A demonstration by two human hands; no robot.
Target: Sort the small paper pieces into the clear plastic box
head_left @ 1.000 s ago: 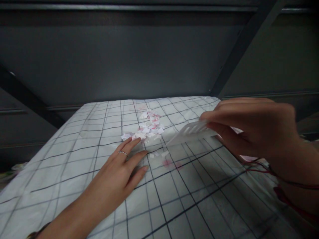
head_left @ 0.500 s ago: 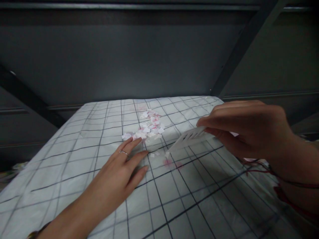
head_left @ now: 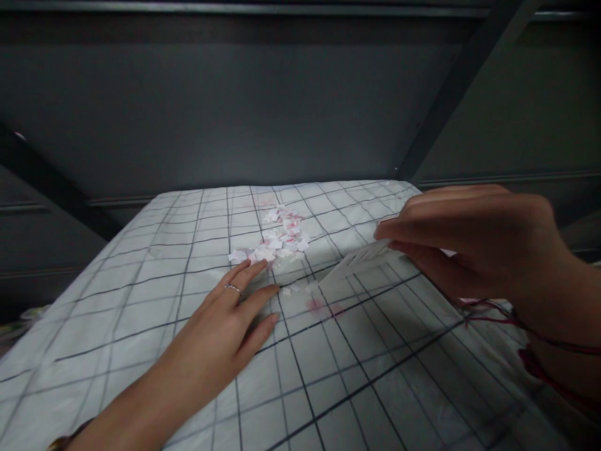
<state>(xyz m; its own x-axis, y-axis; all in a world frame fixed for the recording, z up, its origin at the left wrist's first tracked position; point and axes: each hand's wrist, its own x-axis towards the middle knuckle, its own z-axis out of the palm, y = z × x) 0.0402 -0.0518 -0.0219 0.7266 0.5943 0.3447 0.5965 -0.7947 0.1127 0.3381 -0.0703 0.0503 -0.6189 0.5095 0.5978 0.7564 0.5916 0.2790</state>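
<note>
A loose heap of small torn paper scraps (head_left: 282, 243), white with pink marks, lies on the checked cloth (head_left: 197, 351). My left hand (head_left: 235, 313) rests on the cloth with its fingers spread, the longer fingertips at the heap's near edge. In my right hand (head_left: 474, 244) a flat, whitish plastic piece with slots (head_left: 359, 258) is pinched between thumb and fingers, tilted down to the left. Its lower end is close to a few stray scraps (head_left: 291, 290) to the right of my left fingertips. The end inside my right hand is hidden.
Pink stains (head_left: 323, 307) mark the cloth below the plastic piece. A dark panel (head_left: 244, 113) stands behind the table's far edge, with slanting dark bars (head_left: 464, 94) on both sides. At the far left, something blurred (head_left: 28, 319) lies below the table edge.
My right hand has shifted slightly right with the slotted plastic piece. Its lower end has drawn back a little from a small scrap. My left hand stays in place.
</note>
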